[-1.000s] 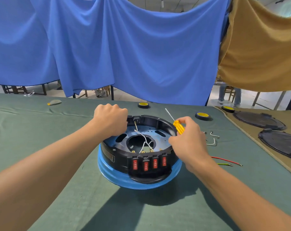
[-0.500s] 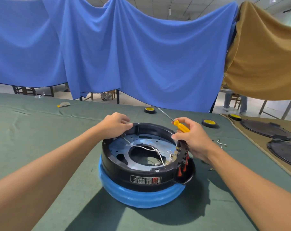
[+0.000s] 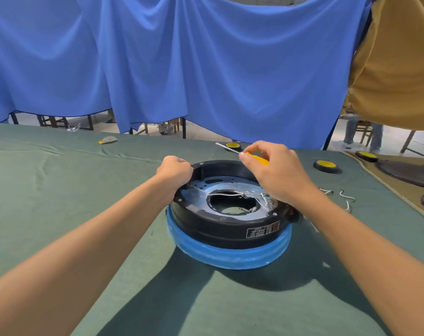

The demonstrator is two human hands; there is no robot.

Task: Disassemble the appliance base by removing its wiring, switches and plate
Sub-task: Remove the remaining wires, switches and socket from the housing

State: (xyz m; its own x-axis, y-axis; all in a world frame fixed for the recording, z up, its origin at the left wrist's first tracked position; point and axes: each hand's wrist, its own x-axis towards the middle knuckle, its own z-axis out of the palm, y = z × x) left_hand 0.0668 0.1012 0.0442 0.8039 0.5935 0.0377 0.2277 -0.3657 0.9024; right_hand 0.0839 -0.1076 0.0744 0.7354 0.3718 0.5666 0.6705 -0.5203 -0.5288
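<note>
Black plastic base (image 3: 220,229): head view. The round appliance base sits mid-table on the green cloth (image 3: 60,190), close in front of the person, with a blue ring (image 3: 230,257) round its bottom.
Metal plate (image 3: 198,192): a flat, shiny ring inside the base with a large central hole. It looks stiff and thin, and its edges are probably sharp.
White wires (image 3: 225,194): thin and limp, strung across the hole. They probably tangle easily and could snap if tugged.
Switches (image 3: 294,214): a red glimpse at the right side, mostly hidden by the right wrist.
Left hand (image 3: 175,172): its fingers are curled over the far-left rim, steadying the base.
Right hand (image 3: 276,175): above the right rim, its fingers are wrapped round a yellow-handled screwdriver (image 3: 260,159) whose shaft points away and to the left.
Handling: the base looks rigid and moderately heavy, with a smooth outer wall. The raised rim is the safest place to hold it.
Room: there is open cloth to the left and in front. To the right, loose wire pieces (image 3: 346,195) lie near, then a yellow-topped disc (image 3: 325,165) and dark round covers (image 3: 405,170) well apart. The table's far edge lies just beyond the base.
</note>
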